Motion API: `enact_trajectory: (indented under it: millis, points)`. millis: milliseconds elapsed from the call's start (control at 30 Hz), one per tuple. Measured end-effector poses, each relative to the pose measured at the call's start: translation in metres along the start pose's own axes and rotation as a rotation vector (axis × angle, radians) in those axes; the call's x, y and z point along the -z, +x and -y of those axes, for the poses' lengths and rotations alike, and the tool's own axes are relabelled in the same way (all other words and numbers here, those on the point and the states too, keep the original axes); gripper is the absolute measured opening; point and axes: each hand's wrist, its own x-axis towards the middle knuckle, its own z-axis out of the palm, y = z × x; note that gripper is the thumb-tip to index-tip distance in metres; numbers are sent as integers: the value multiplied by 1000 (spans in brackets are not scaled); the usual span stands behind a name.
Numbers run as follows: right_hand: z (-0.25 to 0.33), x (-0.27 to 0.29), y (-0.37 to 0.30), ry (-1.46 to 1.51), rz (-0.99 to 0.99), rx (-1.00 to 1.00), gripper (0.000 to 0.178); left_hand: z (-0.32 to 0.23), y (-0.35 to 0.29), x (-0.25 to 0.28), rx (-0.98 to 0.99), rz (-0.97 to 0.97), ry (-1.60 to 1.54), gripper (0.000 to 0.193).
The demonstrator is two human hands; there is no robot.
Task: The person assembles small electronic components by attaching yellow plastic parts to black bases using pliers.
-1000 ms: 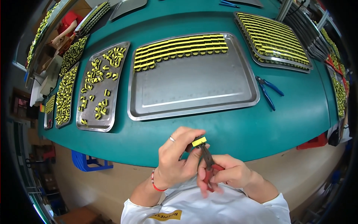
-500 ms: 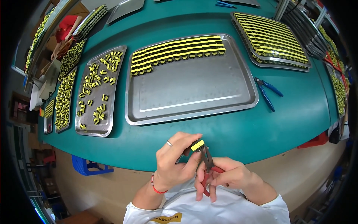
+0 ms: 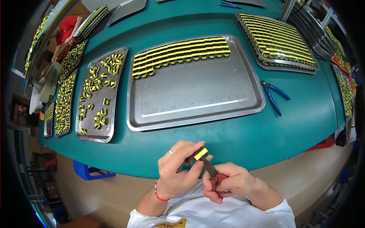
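Yellow-and-black part (image 3: 200, 154) sat btwn your L thumb & forefinger, up in front of you nr the bench's close edge. Its yellow face was up twd the cam, long axis slanting, R end farther from you than L; dark pins stuck out on your side, twd the pliers (image 3: 211, 171). Vs ½ sec ago: plier jaws had come together from a clear V, handles closer, & your R fingers had curled in from a looser spread; part's slant abt the same.

Your L hand (image 3: 176, 167) was pinching, thumb-forefinger gap only as wide as the part, other fingers loosely bent. Your R hand (image 3: 230, 182) was clenched round the red plier handles, plier tips at the pins; exact contact too small to tell.

Farther out, on the green bench (image 3: 152, 152): big metal tray (image 3: 190, 95) straight ahead, rows of parts (image 3: 178, 55) along its far side, last row only begun at L. L of it, a narrower tray (image 3: 108, 127) w/ scattered parts (image 3: 95, 91). R of it, blue cutters (image 3: 275, 97), handles spread; beyond, stacked trays (image 3: 308, 67) packed w/ rows.
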Motion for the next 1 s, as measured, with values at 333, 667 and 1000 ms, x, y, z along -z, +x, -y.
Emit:
enact_trajectory:
  millis: [333,667,1000]
  points:
    - [-1,-6,4,42,1,-6,28,0,3,5,-11,84,-60,42]
    - [-7,-21,11,-879,-551,715,30,-9,5,8,256,66,-238,26]
    - [-14,-15,38,-1340,-856,1104,47,-6,-4,2,322,69,-386,24]
